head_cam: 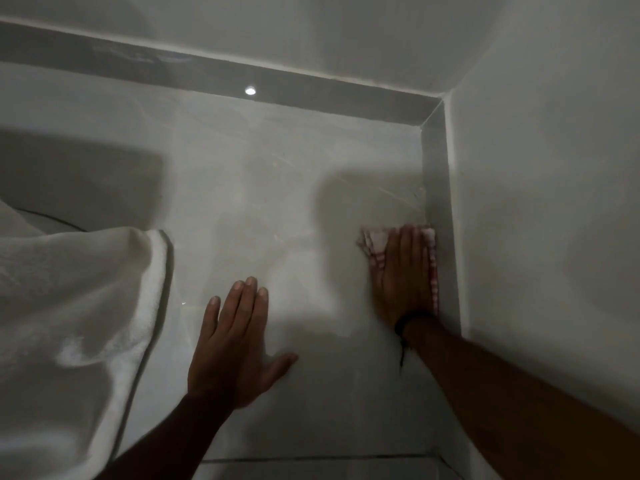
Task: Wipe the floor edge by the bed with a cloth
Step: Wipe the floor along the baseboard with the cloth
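A red-and-white checked cloth [375,241] lies flat on the pale tiled floor [263,188], pushed against the grey skirting [437,188] on the right. My right hand [403,271] presses down on the cloth with fingers together; a dark band circles its wrist. My left hand [232,344] rests flat on the bare floor, fingers spread, holding nothing. White bedding [69,292] hangs down at the left, marking the bed's side.
Two white walls meet in a corner [445,97] at the upper right, with grey skirting [214,71] along the far wall too. A bright light spot [250,90] reflects on it. A tile joint [311,458] crosses the floor near me.
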